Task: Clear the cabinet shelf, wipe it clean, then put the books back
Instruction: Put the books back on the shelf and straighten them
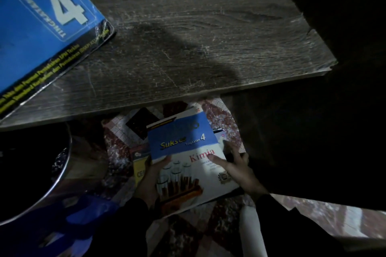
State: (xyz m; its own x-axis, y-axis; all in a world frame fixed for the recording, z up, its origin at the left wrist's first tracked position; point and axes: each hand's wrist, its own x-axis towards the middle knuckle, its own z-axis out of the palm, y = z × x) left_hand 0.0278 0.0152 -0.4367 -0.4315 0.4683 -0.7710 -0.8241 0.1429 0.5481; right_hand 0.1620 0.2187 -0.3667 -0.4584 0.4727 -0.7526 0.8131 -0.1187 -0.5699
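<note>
Both hands hold the Kimia book low in the view, below the front edge of the shelf and over a pile of other books on the floor. The left hand grips the book's left edge, thumb curled over the cover. The right hand takes the right edge at about 3 o'clock, thumb laid on the cover by the title and fingers round the side.

The book's long axis runs roughly 12 to 6 o'clock, its top leaning slightly toward 11, so its short top edge already points at the shelf. The shelf lies at 12 o'clock from the hands and higher up. A blue book lies flat on its 10 o'clock corner, and bare board runs from there toward 2 o'clock.

The frame does not show whether the book is going onto the pile or coming off it. If it is going back, it must rise and travel toward 12 o'clock, past the shelf's front edge. Neither hand is clearly nearer the shelf. A metal pot sits at 8 o'clock, well apart from the book.
</note>
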